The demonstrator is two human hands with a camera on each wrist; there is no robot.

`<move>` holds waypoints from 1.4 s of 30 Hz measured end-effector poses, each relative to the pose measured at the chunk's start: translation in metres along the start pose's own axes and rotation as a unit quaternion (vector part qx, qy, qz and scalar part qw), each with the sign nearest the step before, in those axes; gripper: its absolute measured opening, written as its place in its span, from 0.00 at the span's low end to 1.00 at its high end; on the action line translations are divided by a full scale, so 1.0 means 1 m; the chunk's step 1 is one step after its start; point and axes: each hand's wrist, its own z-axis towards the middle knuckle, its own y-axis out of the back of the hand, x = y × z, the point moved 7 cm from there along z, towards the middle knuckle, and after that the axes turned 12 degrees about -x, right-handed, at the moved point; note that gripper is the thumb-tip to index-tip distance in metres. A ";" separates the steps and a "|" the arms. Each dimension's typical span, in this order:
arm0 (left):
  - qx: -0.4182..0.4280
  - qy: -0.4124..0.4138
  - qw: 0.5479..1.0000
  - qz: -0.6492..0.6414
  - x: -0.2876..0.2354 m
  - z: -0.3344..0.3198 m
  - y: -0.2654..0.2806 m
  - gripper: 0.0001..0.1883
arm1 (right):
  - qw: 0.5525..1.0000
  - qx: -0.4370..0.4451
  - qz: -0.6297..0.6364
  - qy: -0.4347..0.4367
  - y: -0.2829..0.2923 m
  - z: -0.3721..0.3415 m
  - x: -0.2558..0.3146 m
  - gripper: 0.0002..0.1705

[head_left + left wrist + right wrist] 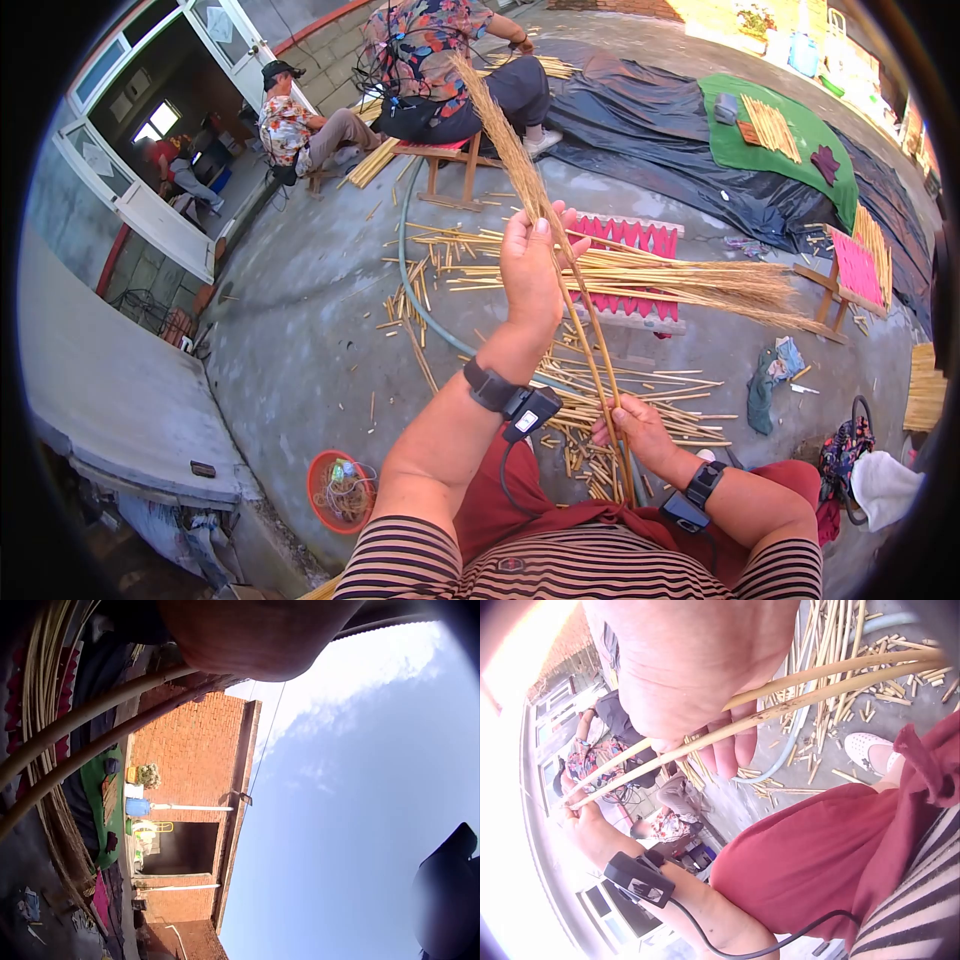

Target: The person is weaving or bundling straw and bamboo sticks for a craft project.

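In the head view, two long reed stalks with feathery plumes slant up and away from the lap. My left hand, farther out, holds them just below the plumes, its thumb across the stalks. Lower down, near my knees, my right hand holds the same stalks toward their cut ends. From the right wrist, the pair of stalks passes between the palm and the fingers. The left wrist view shows the stalks running up to the left hand, whose fingers are mostly hidden.
Plumed reeds lie over a pink-laced wooden frame ahead. Cut stalk pieces litter the ground around a hose. A red basin stands at lower left. Two people sit ahead, the nearer on a stool.
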 end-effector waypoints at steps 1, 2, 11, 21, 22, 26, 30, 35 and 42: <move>-0.002 -0.006 1.000 -0.002 -0.001 0.000 0.000 0.10 | 1.000 -0.003 0.007 0.001 0.001 0.000 -0.001 0.13; -0.004 -0.008 1.000 -0.003 -0.001 0.001 0.000 0.10 | 1.000 -0.006 0.015 0.002 0.002 0.001 -0.003 0.13; -0.013 -0.006 1.000 -0.027 0.000 0.004 0.001 0.09 | 0.998 -0.042 0.049 -0.014 0.006 0.001 -0.002 0.14; -0.026 -0.008 0.999 -0.032 0.000 0.010 0.008 0.10 | 0.999 0.021 -0.025 -0.020 0.001 0.000 0.001 0.19; -0.023 0.000 0.999 -0.047 0.000 0.010 0.008 0.10 | 0.998 0.034 -0.030 -0.035 0.000 -0.001 0.000 0.20; -0.017 0.026 0.998 -0.052 -0.001 0.008 0.008 0.11 | 0.996 0.062 -0.035 -0.061 -0.003 -0.002 0.000 0.21; -0.019 0.031 0.999 -0.035 0.004 0.015 0.013 0.08 | 0.991 0.102 -0.026 -0.082 -0.005 -0.001 0.000 0.22; -0.012 0.073 0.993 -0.092 0.018 0.043 0.040 0.04 | 0.988 0.098 0.013 -0.117 -0.002 0.004 0.003 0.23; -0.128 0.012 0.990 -0.061 -0.005 0.090 0.097 0.07 | 0.995 0.033 -0.070 -0.060 0.010 0.008 0.003 0.14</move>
